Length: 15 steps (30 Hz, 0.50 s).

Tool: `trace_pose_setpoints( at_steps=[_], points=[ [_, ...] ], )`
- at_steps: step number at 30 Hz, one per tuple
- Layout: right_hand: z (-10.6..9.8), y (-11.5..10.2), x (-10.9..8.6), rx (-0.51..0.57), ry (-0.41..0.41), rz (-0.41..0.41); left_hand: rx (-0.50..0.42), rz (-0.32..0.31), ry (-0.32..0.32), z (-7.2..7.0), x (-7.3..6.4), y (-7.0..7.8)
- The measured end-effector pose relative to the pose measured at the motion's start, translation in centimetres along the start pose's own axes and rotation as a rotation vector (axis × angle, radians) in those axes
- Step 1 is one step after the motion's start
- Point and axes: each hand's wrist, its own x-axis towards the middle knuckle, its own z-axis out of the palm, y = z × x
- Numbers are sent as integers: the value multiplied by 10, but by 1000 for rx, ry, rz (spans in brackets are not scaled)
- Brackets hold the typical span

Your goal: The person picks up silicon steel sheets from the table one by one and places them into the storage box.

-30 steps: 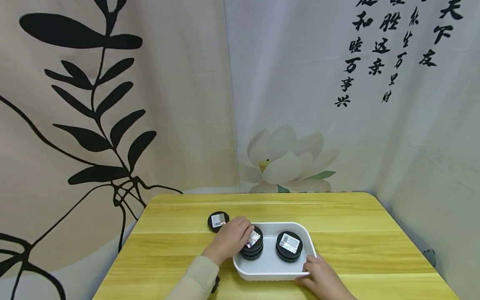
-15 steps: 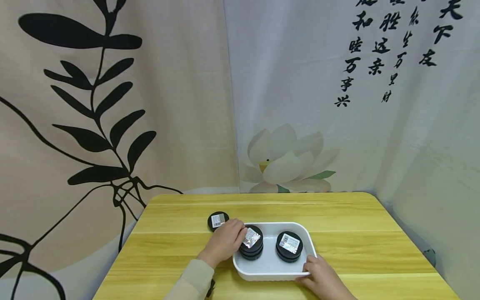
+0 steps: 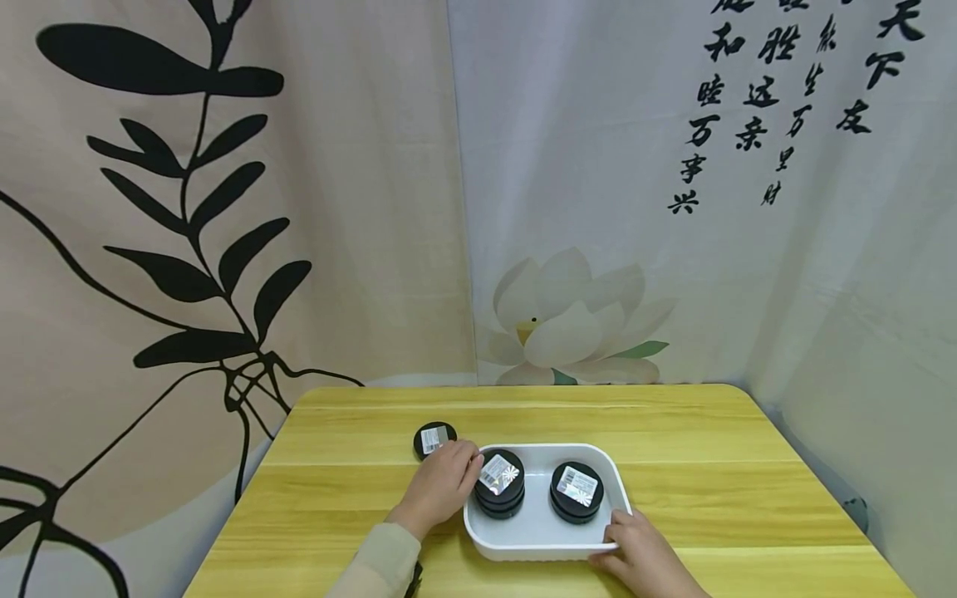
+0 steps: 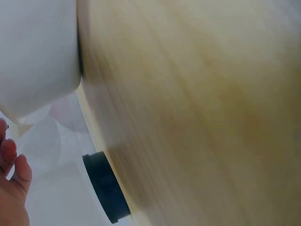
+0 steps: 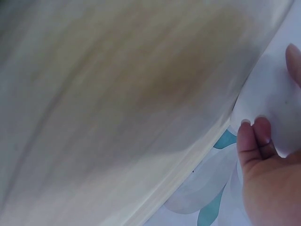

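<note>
A white rectangular tray carries two stacks of flat round black containers with silver-white barcode labels, one stack on the left and one on the right. My left hand is at the tray's left rim, beside the left stack. In the left wrist view its loosely bent fingers hold nothing. With my right hand I grip the tray's front right corner, fingers inside and thumb outside. Behind my left hand a single black container lies on the table, partly covered by that hand.
The yellow wood table extends around the tray to rounded far corners. A printed curtain with plants and writing hangs behind it. A small dark item shows at my left wrist.
My left hand has let go of the left stack's top container and drawn back leftward, so the label shows more fully. The right hand and tray have stayed still.
</note>
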Motion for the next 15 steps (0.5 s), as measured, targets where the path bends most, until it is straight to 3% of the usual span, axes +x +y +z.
trace_pose_setpoints(
  at_steps=[15],
  points=[
    [1,1,0,-1,8,-2,23,-34,-11,0,-3,-5]
  ],
)
